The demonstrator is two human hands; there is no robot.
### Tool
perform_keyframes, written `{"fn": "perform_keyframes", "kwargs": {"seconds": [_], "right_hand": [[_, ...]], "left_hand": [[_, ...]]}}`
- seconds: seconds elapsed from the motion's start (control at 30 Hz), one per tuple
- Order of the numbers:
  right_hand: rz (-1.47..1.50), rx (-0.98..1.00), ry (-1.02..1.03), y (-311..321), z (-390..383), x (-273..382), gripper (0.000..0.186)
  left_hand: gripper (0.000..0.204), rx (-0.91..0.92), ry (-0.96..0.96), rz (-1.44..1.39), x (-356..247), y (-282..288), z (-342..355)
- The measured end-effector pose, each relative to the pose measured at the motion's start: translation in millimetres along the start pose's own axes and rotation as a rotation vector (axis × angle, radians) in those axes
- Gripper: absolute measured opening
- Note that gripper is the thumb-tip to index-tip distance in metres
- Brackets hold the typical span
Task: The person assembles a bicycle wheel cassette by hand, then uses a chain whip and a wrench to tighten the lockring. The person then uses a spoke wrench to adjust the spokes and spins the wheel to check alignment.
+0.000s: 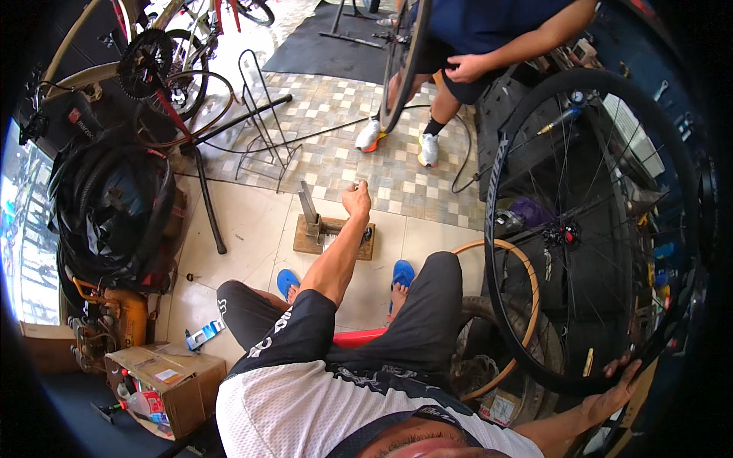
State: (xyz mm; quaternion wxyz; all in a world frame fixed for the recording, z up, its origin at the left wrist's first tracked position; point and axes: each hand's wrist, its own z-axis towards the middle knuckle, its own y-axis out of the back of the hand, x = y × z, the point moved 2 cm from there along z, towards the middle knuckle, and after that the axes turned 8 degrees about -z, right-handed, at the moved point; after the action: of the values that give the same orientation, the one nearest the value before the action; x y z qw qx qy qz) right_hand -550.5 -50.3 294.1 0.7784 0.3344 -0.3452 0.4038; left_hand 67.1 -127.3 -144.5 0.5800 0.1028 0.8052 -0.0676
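A bike workshop floor, pale tiles near the person and a checkered patch further off, and it is crowded down here. Far left, a heap of black tyres sits above an orange compressor, with an open cardboard box of odds and ends in the lower corner. Above that, a bicycle hangs on a repair stand, its chainring showing black teeth, and a wire rack stands just beside it on the checkered tiles. Now to the middle: the person sits with knees apart, blue sandals on the floor, and the left hand is stretched out forward, fingers curled in close together over a small wooden block with a metal upright; whether it is pinching anything there, cannot tell. Behind it, another person in white shoes stands holding a wheel upright. Moving right, here is the big item: a black rim with spokes and a hub, standing upright at the person's right side and filling that whole side of the view, a tan tyre lying behind it. Lower right, the right hand is spread, fingers open, pressed against the bottom edge of the rim and steadying it.
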Motion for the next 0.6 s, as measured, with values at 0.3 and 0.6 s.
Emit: {"fn": "perform_keyframes", "kwargs": {"seconds": [0.3, 0.6], "right_hand": [[0.188, 0.005, 0.16, 52, -35, 19, 0.027], [0.504, -0.024, 0.071, 68, -45, 26, 0.024]], "left_hand": [[0.077, 0.286, -0.365, 0.27, -10, 31, -11], [0.082, 0.376, -0.011, 0.837, 118, 201, -80]]}}
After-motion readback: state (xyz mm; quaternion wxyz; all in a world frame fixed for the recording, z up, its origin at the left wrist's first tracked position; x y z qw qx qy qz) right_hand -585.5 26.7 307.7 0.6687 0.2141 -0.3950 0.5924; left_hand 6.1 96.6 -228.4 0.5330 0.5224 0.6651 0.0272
